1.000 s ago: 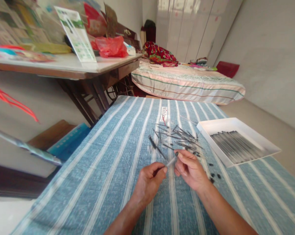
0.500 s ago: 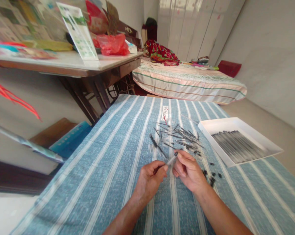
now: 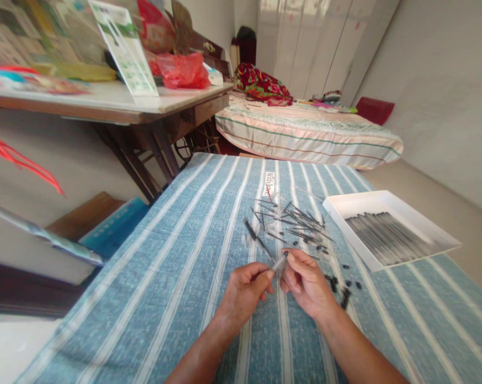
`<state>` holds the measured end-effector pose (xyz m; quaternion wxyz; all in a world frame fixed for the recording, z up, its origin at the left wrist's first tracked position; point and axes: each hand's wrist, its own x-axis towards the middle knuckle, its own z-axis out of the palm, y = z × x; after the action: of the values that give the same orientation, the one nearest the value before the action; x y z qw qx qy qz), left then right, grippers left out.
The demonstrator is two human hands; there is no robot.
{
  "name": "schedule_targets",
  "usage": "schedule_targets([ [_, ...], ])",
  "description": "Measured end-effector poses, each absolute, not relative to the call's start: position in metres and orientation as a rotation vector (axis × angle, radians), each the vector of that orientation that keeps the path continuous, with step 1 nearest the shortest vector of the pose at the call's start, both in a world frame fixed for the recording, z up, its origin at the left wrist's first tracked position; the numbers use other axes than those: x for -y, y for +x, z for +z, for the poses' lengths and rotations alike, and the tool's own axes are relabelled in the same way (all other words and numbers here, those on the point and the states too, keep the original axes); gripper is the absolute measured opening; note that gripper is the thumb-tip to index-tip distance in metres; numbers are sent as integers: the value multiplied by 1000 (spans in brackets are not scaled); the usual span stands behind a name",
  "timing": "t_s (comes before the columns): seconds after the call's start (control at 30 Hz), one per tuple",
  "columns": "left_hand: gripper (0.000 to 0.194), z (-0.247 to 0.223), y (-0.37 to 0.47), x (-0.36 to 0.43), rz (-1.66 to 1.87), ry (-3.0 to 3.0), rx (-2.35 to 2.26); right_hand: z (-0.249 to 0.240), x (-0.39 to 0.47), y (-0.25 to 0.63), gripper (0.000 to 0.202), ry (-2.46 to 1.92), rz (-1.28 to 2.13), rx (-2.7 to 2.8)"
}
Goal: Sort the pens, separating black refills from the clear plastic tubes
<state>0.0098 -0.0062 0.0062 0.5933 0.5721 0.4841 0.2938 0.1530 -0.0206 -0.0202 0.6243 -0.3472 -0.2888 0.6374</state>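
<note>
My left hand [image 3: 244, 288] pinches a clear pen barrel [image 3: 280, 262] between thumb and fingers, and the barrel slants up to the right. At its far end, my right hand [image 3: 305, 280] grips a small black end plug [image 3: 286, 255] that meets the barrel. Whether the plug is fully seated is too small to tell. Just beyond the hands lies a loose heap of thin dark pen refills [image 3: 303, 221]. Small black plugs [image 3: 346, 266] are scattered to the right of my right hand, along with black pen caps [image 3: 345, 297].
A white box [image 3: 351, 237] at the right holds a row of pens [image 3: 385, 237]. Blue striped cloth [image 3: 177, 256] covers the table. On the left stands a desk [image 3: 165, 106] with a red plastic bag [image 3: 183, 71]. Behind is a bed [image 3: 305, 130].
The right fingers have shifted slightly down and left, so the black plug sits closer against the barrel's end. The left hand has barely moved.
</note>
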Motion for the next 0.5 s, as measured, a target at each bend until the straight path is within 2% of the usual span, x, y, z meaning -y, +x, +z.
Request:
schedule_targets([
  [0.27,23,9,8,7,623,1391,-1112,1,15,193,14,-1285,1038,1465],
  [0.33,23,8,8,7,619,1441,-1100,7,13,199,15,-1312,1028,1597],
  [0.5,20,2,7,8,640,1565,-1092,6,13,198,35,-1297,1217,1564],
])
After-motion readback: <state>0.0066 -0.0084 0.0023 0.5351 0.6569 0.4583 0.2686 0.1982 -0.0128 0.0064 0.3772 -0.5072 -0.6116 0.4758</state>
